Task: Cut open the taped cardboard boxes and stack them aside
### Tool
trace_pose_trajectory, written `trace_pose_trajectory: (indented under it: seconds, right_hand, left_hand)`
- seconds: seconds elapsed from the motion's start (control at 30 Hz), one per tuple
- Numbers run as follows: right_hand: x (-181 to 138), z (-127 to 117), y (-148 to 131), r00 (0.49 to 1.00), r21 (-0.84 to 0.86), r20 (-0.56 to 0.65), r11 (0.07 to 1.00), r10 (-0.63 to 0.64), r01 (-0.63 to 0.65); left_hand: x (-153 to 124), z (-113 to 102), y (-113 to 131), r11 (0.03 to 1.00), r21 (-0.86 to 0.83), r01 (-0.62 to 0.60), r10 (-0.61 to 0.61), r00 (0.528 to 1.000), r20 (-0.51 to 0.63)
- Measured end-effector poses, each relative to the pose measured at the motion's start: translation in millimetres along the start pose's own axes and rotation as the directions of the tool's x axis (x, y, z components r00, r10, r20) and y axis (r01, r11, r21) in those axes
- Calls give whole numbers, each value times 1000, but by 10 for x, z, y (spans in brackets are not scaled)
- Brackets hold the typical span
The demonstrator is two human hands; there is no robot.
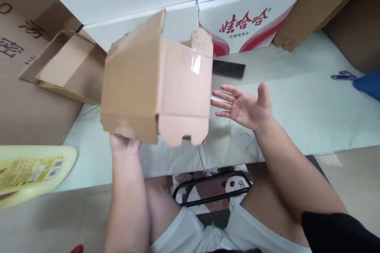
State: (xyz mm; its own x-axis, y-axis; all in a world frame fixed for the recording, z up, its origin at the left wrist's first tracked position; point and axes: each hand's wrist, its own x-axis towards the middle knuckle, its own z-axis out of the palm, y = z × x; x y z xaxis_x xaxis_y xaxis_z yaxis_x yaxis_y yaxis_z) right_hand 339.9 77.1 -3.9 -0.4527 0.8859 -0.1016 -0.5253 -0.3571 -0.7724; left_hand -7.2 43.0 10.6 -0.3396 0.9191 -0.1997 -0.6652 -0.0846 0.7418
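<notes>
A brown cardboard box (130, 83), its flaps partly unfolded, is held up above the pale green padded surface (299, 99). My left hand (124, 143) supports it from below at its lower left, and most of its fingers are hidden behind the cardboard. A piece of clear tape (196, 63) shines on the box's right face. Close to that right side, my right hand (247, 106) is open with the palm showing and fingers spread. It holds nothing and looks apart from the box. Behind them lies a dark flat phone-like object (229, 68), partly covered by the box.
White cartons (249, 23) with red print line the back. Another open cardboard box (65, 65) is at left, before a large brown carton (26, 99). A pale yellow labelled plastic object (35, 168) juts in at left. Small blue items (343, 76) lie at right.
</notes>
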Motion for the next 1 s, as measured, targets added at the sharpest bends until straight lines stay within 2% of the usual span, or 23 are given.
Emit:
trace_pose_trajectory:
  seconds: [0.1,0.27,0.4,0.6,0.7,0.77,0.83,0.87,0.93,1.0]
  right_hand:
    - [50,7,86,998,-55,-61,998,-11,8]
    - [128,60,208,968,-97,-249,995,-24,0]
    - [122,147,219,969,-129,-242,992,-43,12]
    - [141,145,244,939,-158,-344,986,-11,-47]
    - [173,128,282,901,-217,-419,976,-109,18]
    - [181,116,305,871,-294,-442,952,-215,86]
    - [164,101,321,869,-342,-417,932,-265,121]
    - [143,94,325,890,-344,-383,933,-247,111]
    - [77,82,328,949,-333,-280,942,-144,45]
    - [-19,76,325,984,-360,-176,933,-38,-28]
  left_hand:
    - [14,39,-48,998,28,-55,57,997,-43]
    - [-29,58,-156,995,79,-64,67,997,-45]
    - [-67,35,-214,991,123,-45,49,998,-32]
    - [-193,46,-166,968,215,-130,121,991,54]
    - [-264,66,-157,982,171,-75,47,986,162]
    - [-259,86,-183,990,136,-22,-2,984,179]
    - [-203,103,-218,993,114,11,-21,996,90]
    - [-164,108,-231,995,95,4,-7,1000,28]
    - [-84,107,-237,998,32,-46,48,998,-52]
    - [-22,95,-218,997,-11,-82,82,995,-61]
